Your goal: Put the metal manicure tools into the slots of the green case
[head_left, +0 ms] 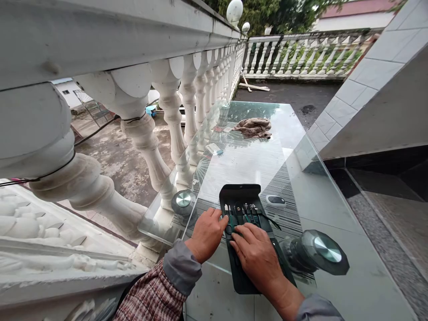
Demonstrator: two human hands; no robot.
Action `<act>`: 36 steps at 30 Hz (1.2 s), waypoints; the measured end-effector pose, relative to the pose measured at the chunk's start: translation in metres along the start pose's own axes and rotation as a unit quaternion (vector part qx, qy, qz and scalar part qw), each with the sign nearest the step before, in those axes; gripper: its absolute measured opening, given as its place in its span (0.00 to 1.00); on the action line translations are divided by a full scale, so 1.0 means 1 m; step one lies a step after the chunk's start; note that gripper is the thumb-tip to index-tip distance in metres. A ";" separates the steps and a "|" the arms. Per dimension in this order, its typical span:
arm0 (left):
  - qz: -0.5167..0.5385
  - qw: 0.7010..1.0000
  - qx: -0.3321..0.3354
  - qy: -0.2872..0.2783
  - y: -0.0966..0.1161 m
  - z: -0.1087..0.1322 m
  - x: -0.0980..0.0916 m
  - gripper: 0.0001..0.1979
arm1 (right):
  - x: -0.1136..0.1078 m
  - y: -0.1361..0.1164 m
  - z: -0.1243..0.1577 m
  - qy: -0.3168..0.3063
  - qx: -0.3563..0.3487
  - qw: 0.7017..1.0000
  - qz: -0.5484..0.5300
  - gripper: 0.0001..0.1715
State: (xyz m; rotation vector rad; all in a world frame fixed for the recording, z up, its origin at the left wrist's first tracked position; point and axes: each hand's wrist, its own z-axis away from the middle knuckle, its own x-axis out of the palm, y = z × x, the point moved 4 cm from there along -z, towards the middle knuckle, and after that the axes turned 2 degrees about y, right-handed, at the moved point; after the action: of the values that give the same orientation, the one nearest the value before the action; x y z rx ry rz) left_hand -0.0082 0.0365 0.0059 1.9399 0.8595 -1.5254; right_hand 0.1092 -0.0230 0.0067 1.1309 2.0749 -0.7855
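Observation:
A black manicure case (245, 285) lies unfolded on the glass table, its top flap (239, 192) raised. Small metal nail tools (249, 208) stand in a row in its slots, some with dark green handles. My left hand (207, 234) grips the case's left edge, fingers bent, thumb beside a green handle. Over the middle of the case lies my right hand (257, 252), fingers bent and close together on the tools. What is under those fingertips is hidden. A thin dark strap (271, 220) sticks out on the case's right.
The glass table (337, 209) carries a white and dark oval object (276, 200), a crumpled brown cloth (254, 128) and a small card (214, 149). Round metal-capped leg tops (327, 248) show at both sides. A white balustrade (147, 142) runs along the left; a tiled wall (371, 80) slants at right.

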 end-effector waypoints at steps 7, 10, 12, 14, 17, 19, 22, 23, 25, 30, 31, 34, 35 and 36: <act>-0.008 1.000 0.003 -0.011 0.000 0.000 0.002 0.07 | 0.006 0.001 0.002 -0.002 -0.004 1.000 0.030 0.13; -0.006 1.000 0.002 -0.001 0.001 0.000 -0.001 0.08 | 0.007 0.002 0.003 -0.008 -0.003 0.999 0.033 0.13; -0.002 1.000 0.009 0.011 0.002 0.000 -0.003 0.08 | 0.008 0.002 0.004 -0.009 -0.003 0.999 0.037 0.14; 0.001 0.999 0.030 0.020 0.005 0.001 -0.004 0.08 | 0.010 0.002 0.005 -0.009 -0.002 0.999 0.041 0.15; 0.002 0.997 0.071 0.035 0.008 0.001 0.001 0.07 | 0.008 0.007 0.005 -0.012 0.011 1.000 0.024 0.16; 0.001 0.995 0.085 0.049 0.008 0.002 0.006 0.09 | 0.001 0.017 0.003 -0.009 0.035 0.999 0.000 0.17; -0.004 0.992 0.104 0.076 0.008 0.004 0.013 0.12 | -0.016 0.041 0.000 0.020 0.092 0.995 -0.030 0.18; -0.003 0.990 0.113 0.084 0.008 0.004 0.015 0.13 | -0.020 0.049 0.000 0.029 0.110 0.993 -0.036 0.18; 0.002 0.988 0.124 0.091 0.009 0.004 0.018 0.14 | -0.025 0.061 0.002 0.035 0.128 0.990 -0.039 0.18; 0.012 0.990 0.106 0.088 0.012 0.000 0.019 0.12 | -0.018 0.064 0.011 -0.022 0.112 0.993 -0.030 0.18; 0.012 0.991 0.101 0.089 0.013 0.000 0.018 0.11 | -0.017 0.063 0.012 -0.030 0.111 0.993 -0.028 0.18; 0.010 0.992 0.092 0.090 0.016 -0.001 0.016 0.10 | -0.022 0.061 0.012 -0.024 0.113 0.993 -0.021 0.18; 0.008 0.992 0.090 0.090 0.017 -0.001 0.016 0.10 | -0.025 0.060 0.012 -0.018 0.114 0.993 -0.019 0.18; 0.007 0.992 0.089 0.089 0.018 -0.001 0.017 0.10 | -0.029 0.060 0.011 -0.013 0.115 0.993 -0.016 0.18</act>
State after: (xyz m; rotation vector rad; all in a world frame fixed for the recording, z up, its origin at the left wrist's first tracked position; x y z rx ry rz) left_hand 0.0085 0.0285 -0.0098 2.2342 0.8031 -1.4819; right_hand 0.1763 -0.0187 0.0099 1.2037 2.0232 -1.0703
